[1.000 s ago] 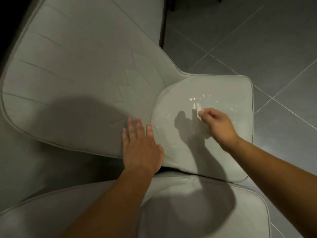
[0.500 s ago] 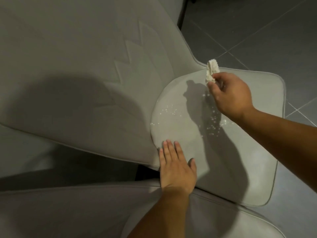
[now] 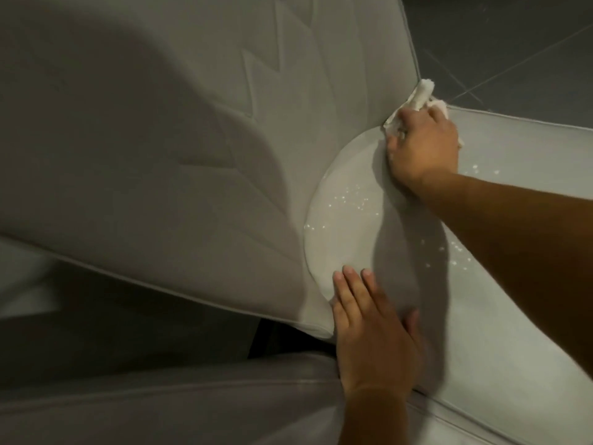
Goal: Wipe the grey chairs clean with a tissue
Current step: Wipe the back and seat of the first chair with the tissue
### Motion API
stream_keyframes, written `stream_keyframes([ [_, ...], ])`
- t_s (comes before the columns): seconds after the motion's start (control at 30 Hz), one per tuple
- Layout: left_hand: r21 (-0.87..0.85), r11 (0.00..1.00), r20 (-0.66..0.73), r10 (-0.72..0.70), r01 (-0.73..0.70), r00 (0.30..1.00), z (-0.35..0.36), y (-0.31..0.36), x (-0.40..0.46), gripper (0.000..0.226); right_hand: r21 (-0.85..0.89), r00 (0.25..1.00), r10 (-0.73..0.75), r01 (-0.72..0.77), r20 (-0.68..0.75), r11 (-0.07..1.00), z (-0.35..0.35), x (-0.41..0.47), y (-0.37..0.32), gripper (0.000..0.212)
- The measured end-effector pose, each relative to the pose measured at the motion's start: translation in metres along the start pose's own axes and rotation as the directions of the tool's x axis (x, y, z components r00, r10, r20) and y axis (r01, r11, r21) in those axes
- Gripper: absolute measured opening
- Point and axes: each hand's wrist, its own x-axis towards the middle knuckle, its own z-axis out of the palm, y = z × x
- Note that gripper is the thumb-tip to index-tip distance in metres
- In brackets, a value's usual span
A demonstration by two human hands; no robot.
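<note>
A grey upholstered chair fills the view, its seat at the right and its stitched backrest spreading to the left. Small white specks lie scattered on the seat. My right hand grips a crumpled white tissue and presses it into the far corner where seat meets backrest. My left hand rests flat, fingers straight, on the near edge of the seat beside the backrest.
The top of a second grey chair runs along the bottom of the view. Dark grey floor tiles show at the upper right. A dark gap lies between the two chairs.
My right hand has carried the tissue from above the seat's middle down into the far back corner. The view has moved closer. My left hand stays flat at the seat's near edge.
</note>
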Motion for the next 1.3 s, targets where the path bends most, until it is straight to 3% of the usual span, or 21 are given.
stream_keyframes([
  [0.13,-0.012,0.999,0.026,0.030,-0.030,0.999,0.006,0.002,0.002,0.078,-0.143,0.989,-0.146,0.148,0.024,0.979,0.035,-0.020,-0.011,0.045],
  [0.33,0.019,1.000,0.021,0.019,-0.019,1.000,-0.005,-0.003,-0.001,0.077,0.142,0.847,-0.476,0.455,0.237,0.879,0.035,-0.063,-0.055,0.026],
  [0.4,0.027,0.998,0.003,0.053,-0.053,0.999,-0.005,-0.006,-0.005,0.079,0.249,0.711,-0.623,0.572,0.326,0.782,0.022,-0.083,-0.050,0.019],
  [0.47,0.035,0.997,0.030,0.074,-0.075,0.997,-0.007,-0.009,-0.011,0.082,0.351,0.516,-0.752,0.672,0.411,0.652,0.009,-0.105,-0.048,0.013],
  [0.53,0.052,0.996,0.054,0.069,-0.072,0.996,-0.012,-0.009,-0.020,0.084,0.399,0.407,-0.736,0.646,0.541,0.651,-0.002,-0.121,-0.049,0.014],
  [0.57,0.052,0.997,0.061,0.059,-0.062,0.996,-0.014,-0.006,-0.027,0.086,0.400,0.417,-0.688,0.589,0.593,0.702,-0.007,-0.122,-0.050,0.015],
  [0.63,0.024,0.998,0.058,0.055,-0.057,0.997,-0.015,0.001,-0.048,0.087,0.417,0.544,-0.593,0.422,0.594,0.805,-0.019,-0.110,-0.047,0.015],
  [0.73,0.006,0.992,-0.004,0.126,-0.126,0.992,-0.006,0.001,-0.083,0.081,0.538,0.829,-0.383,0.121,0.408,0.834,-0.045,-0.072,-0.039,0.013],
  [0.83,0.029,0.967,-0.042,0.254,-0.253,0.966,0.006,-0.013,-0.089,0.078,0.567,0.956,-0.166,-0.001,0.243,0.824,-0.064,-0.030,-0.029,0.016],
  [0.97,0.064,0.950,-0.064,0.310,-0.306,0.949,0.029,-0.020,-0.090,0.083,0.477,0.976,-0.147,0.052,0.164,0.878,-0.061,0.001,-0.021,0.018],
  [1.07,-0.010,0.945,-0.091,0.324,-0.326,0.942,0.040,-0.019,-0.090,0.080,0.345,0.929,-0.213,0.102,0.301,0.933,-0.023,-0.003,-0.025,0.062],
  [1.13,-0.008,0.941,-0.137,0.333,-0.337,0.933,0.046,-0.021,-0.087,0.077,0.204,0.904,-0.238,0.174,0.356,0.963,0.010,-0.020,-0.032,0.075],
  [1.3,0.053,0.930,-0.121,0.366,-0.363,0.923,0.048,-0.028,-0.086,0.075,-0.026,0.912,-0.276,0.297,0.305,0.954,0.039,-0.061,-0.051,0.069],
])
